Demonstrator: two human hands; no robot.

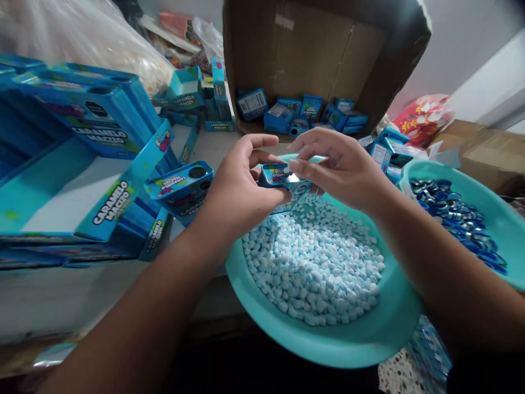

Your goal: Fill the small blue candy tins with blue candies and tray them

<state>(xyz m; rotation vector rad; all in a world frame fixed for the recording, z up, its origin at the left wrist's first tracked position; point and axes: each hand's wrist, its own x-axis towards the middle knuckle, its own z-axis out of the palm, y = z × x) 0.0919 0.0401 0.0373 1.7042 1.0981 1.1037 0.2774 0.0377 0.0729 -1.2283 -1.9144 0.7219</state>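
Over the middle bowl, my left hand (241, 189) is wrapped round a small blue candy tin (283, 203), whose printed top faces up. My right hand (334, 164) is bent over the tin's right end, with the thumb tip against its top. A small pale, shiny bit shows by that thumb; I cannot make out what it is. Beneath both hands the turquoise bowl (324, 350) holds a heap of small pale blue candies (315, 273). Left of my left wrist stands another blue tin (180, 189) with a dark round hole in its top.
Blue display boxes (118, 205) are stacked at left. A cardboard carton (311, 54) with several blue tins stands behind the bowl. At right, a second turquoise bowl (500, 219) holds blue and silver small lids (455, 219). A clear plastic bag (94, 38) lies back left.
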